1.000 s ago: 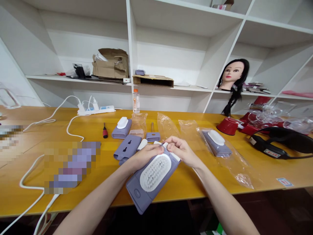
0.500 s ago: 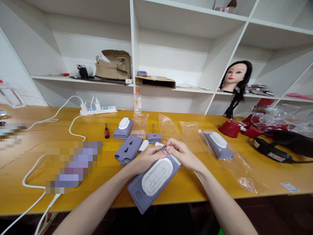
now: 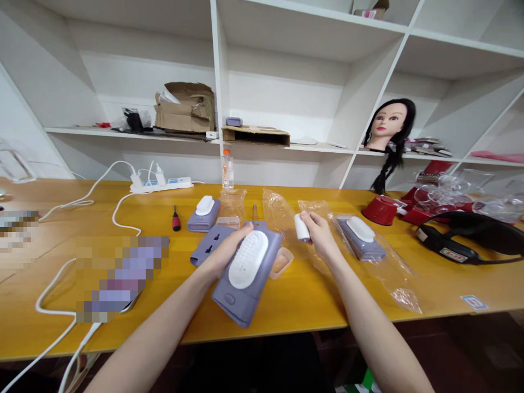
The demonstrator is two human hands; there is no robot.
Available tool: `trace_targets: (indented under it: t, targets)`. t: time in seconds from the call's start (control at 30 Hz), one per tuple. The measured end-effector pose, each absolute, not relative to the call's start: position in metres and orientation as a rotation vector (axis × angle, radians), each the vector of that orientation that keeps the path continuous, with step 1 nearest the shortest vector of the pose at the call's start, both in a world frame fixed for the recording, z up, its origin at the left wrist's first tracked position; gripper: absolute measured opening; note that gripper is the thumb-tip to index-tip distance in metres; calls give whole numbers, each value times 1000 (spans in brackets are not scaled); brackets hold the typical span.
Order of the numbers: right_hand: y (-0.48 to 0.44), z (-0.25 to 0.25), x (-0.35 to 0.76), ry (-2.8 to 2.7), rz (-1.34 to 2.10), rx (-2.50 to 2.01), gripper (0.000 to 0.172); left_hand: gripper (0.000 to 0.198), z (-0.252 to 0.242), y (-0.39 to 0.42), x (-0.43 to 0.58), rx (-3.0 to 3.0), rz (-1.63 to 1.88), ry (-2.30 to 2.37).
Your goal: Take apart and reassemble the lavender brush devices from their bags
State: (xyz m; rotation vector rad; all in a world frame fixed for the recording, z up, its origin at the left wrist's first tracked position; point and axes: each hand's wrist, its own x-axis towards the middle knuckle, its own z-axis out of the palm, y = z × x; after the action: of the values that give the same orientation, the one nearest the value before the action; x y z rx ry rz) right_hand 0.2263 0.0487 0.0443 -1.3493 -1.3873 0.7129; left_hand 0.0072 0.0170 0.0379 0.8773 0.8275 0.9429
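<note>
My left hand (image 3: 229, 248) grips the upper end of a purple box-shaped device (image 3: 262, 284) from its left side. A white oval bristle pad (image 3: 248, 259) covers much of the device's face, with a small oval button below it. Out to the right, my right hand (image 3: 318, 232) is closed around a small white cylinder (image 3: 302, 227). Beside the device lies a small clear plastic tray (image 3: 281, 263). Behind my left wrist rests a flat purple panel (image 3: 208, 244) with dark cut-outs. A metal spring (image 3: 255, 212) stands partly hidden behind the device.
Similar purple devices with white tops lie at the back left (image 3: 203, 213) and on clear film at the right (image 3: 360, 238). A red-handled screwdriver (image 3: 176, 219), a power strip (image 3: 161, 184) and a bottle (image 3: 227, 170) are farther back. A black headband-like item (image 3: 462, 240) lies right.
My hands have parted. My right hand has left the device's upper end and moved right, now showing the white cylinder. My left hand has tipped the device more upright, and the clear tray has come into view.
</note>
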Motion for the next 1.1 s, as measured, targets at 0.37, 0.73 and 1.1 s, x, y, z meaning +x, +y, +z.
trace_targets:
  t: [0.37,0.73,1.1]
  targets:
    - [55,25,240,-1979,279,-1908,29,39,39,32,-6,591,974,700]
    - [34,40,226,-1901,-1,-1799,35,29,38,25,9,766,1377,815]
    - [-11,37,153,-1968,467,-1268,101,22,38,24,24,581,1846,690]
